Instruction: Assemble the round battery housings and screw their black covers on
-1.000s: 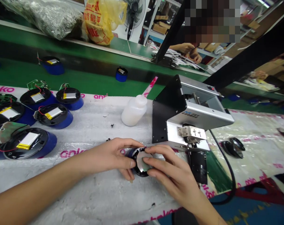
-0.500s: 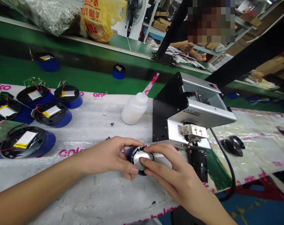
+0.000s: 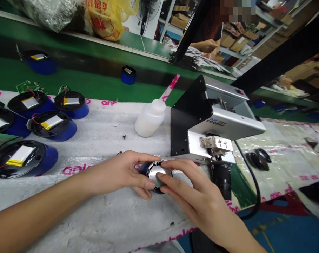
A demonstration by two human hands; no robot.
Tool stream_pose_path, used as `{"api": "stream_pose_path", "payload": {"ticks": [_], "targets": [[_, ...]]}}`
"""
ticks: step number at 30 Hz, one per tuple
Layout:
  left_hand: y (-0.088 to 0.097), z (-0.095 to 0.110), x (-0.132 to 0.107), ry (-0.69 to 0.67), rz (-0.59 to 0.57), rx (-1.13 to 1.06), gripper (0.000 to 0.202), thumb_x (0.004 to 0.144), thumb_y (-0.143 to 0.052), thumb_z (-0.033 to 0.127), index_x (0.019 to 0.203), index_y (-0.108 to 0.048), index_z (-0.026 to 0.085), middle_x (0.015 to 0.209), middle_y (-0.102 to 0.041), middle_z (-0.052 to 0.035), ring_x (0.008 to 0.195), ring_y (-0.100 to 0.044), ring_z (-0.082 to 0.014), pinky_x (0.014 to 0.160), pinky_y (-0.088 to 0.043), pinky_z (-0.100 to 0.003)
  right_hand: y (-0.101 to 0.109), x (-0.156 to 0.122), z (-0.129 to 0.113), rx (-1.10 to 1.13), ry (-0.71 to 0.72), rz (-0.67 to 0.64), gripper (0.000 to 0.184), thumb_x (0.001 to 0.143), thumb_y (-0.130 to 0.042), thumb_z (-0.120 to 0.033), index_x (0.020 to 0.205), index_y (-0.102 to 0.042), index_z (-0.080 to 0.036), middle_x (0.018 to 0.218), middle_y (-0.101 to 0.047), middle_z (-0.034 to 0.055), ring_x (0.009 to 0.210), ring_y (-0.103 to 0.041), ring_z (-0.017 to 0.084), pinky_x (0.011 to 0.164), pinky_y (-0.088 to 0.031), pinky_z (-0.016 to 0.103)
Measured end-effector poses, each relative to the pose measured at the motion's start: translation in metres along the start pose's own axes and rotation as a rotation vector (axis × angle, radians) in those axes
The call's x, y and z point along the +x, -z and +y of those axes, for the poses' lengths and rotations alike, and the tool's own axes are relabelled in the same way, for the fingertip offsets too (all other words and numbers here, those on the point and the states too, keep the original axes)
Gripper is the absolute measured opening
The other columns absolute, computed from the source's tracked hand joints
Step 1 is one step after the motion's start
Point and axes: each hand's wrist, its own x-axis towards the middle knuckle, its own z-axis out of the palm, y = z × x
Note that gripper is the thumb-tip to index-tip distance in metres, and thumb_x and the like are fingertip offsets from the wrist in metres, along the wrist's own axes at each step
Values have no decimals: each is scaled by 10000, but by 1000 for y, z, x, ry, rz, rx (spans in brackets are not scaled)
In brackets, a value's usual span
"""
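And here we are at the bench: the left hand (image 3: pixel 117 174) is curled firmly around a round blue-and-black housing (image 3: pixel 146 168), which sits on the white foam sheet (image 3: pixel 101 147) just in front of a silver-and-black machine (image 3: pixel 214 123). The right hand (image 3: pixel 193 189) comes in from the other side, fingers half-closed, with the fingertips (image 3: pixel 160 176) down on a silver disc (image 3: pixel 155 172) in the housing's face. Behind them stands a white squeeze bottle (image 3: pixel 150 119) with a pink nozzle, and off to the left is a cluster of blue housings (image 3: pixel 52 125) holding flat yellow-banded batteries. A black cable (image 3: pixel 255 186) curves down past the machine. Across the green conveyor belt (image 3: pixel 70 75), a yellow plastic bag (image 3: pixel 104 19) slumps beside a silvery sack (image 3: pixel 51 8). Further back, there's a stand fan (image 3: pixel 145 14), shelves of cardboard boxes (image 3: pixel 234 42), and a co-worker's hand (image 3: pixel 205 45) working over a pile of papers!
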Motion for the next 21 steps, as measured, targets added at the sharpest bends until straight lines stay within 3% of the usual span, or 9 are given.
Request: {"api": "stream_pose_path", "payload": {"ticks": [6, 13, 19, 21], "targets": [[-4, -6, -1, -35, 26, 2, 498, 869, -730, 220, 1341, -618, 334, 836, -740, 38, 734, -754, -128, 753, -626, -257, 5, 4, -4, 8, -67, -55, 220, 981, -581, -136, 1189, -627, -189, 1205, -586, 90, 1107, -538, 231, 881, -523, 366], [-16, -7, -4, -73, 118, 50, 425, 916, -656, 276, 1329, -608, 363, 1123, -716, 27, 826, -760, -144, 798, -630, -289, 3, 7, -6, 66, -172, -64, 253, 955, -619, -133, 1196, -604, -209, 1140, -620, 61, 1048, -584, 208, 870, -532, 334], [-31, -10, 2, 26, 298, 217, 462, 851, -682, 429, 1249, -546, 238, 632, -692, 56, 515, -701, -166, 509, -570, -229, 4, 6, -14, 175, -220, -67, 256, 962, -637, -195, 1214, -596, -209, 1129, -658, 48, 1042, -576, 206, 932, -512, 373], [-35, -13, 5, 47, 374, 242, 573, 791, -713, 515, 1248, -516, 230, 604, -697, 49, 492, -689, -186, 479, -553, -240, 11, -1, -10, 236, -158, -17, 258, 962, -646, -250, 1215, -613, -211, 1176, -663, 48, 1072, -602, 191, 957, -523, 339]]}}
